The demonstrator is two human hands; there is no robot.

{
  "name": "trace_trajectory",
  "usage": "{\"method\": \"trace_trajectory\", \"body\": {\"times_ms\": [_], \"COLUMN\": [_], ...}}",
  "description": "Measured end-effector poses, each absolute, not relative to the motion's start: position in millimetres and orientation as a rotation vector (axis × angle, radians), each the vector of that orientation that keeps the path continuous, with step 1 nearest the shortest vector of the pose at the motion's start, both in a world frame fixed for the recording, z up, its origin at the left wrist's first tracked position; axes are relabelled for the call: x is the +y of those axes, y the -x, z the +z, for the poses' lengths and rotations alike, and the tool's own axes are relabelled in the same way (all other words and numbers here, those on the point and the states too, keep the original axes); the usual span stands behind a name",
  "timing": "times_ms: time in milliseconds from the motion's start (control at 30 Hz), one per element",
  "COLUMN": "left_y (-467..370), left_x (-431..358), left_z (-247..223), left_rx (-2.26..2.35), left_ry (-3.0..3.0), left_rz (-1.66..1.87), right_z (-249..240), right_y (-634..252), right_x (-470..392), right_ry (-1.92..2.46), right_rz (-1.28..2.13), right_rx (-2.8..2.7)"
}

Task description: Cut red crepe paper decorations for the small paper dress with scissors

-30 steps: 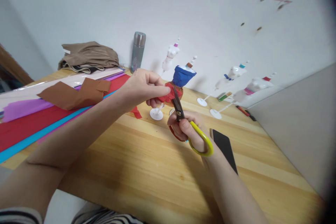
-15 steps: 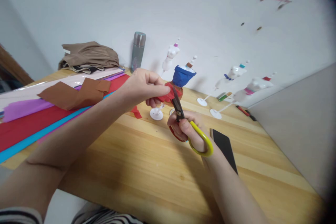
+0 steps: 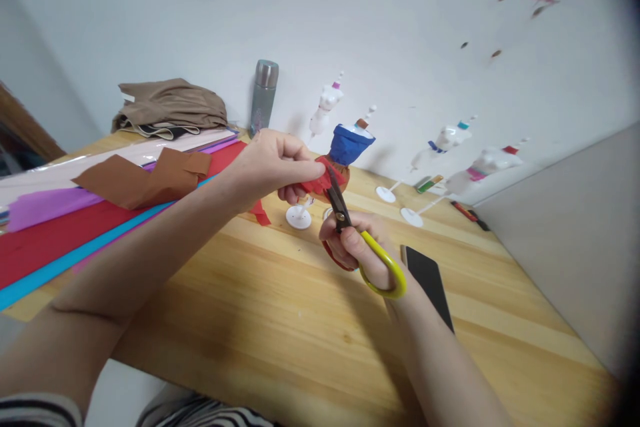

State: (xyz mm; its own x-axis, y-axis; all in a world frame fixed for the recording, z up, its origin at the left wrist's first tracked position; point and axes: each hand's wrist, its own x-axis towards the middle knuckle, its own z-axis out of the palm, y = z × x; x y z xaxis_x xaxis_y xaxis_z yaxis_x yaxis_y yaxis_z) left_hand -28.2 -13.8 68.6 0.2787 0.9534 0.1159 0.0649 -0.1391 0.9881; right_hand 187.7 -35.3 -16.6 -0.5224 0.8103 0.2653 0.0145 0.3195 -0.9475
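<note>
My left hand (image 3: pixel 280 163) pinches a small piece of red crepe paper (image 3: pixel 327 177) between thumb and fingers. Through the handles of a pair of scissors (image 3: pixel 383 263), one yellow and one red, go the fingers of my right hand (image 3: pixel 355 237). The dark blades lie against the red paper beside my left thumb; how far they stand apart is hard to see. Just behind the paper is a small dress-form figure (image 3: pixel 353 143) wrapped in blue paper above and brown below. Its lower part is hidden by my hands and the red paper.
Several white mini dress forms (image 3: pixel 327 100) stand along the wall, beside a grey thermos (image 3: pixel 264 97). A black phone (image 3: pixel 427 283) lies right of my right wrist. Brown paper (image 3: pixel 143 180) and coloured sheets (image 3: pixel 125 220) lie at left, with folded brown cloth (image 3: pixel 173 107) behind. A red scrap (image 3: pixel 261 213) lies nearby.
The red paper at the blades has shifted slightly and looks flatter. Both hands keep nearly the same place and hold, and the view has barely moved.
</note>
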Motion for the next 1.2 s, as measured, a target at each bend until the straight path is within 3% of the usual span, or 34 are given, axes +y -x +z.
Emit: {"method": "trace_trajectory", "body": {"times_ms": [1200], "left_y": [20], "left_x": [-12], "left_z": [65], "left_rx": [1.013], "left_ry": [-1.442], "left_rz": [0.95], "right_z": [-19], "right_y": [-192], "right_x": [-35], "right_ry": [0.804], "right_rz": [1.31], "right_rx": [-1.804]}}
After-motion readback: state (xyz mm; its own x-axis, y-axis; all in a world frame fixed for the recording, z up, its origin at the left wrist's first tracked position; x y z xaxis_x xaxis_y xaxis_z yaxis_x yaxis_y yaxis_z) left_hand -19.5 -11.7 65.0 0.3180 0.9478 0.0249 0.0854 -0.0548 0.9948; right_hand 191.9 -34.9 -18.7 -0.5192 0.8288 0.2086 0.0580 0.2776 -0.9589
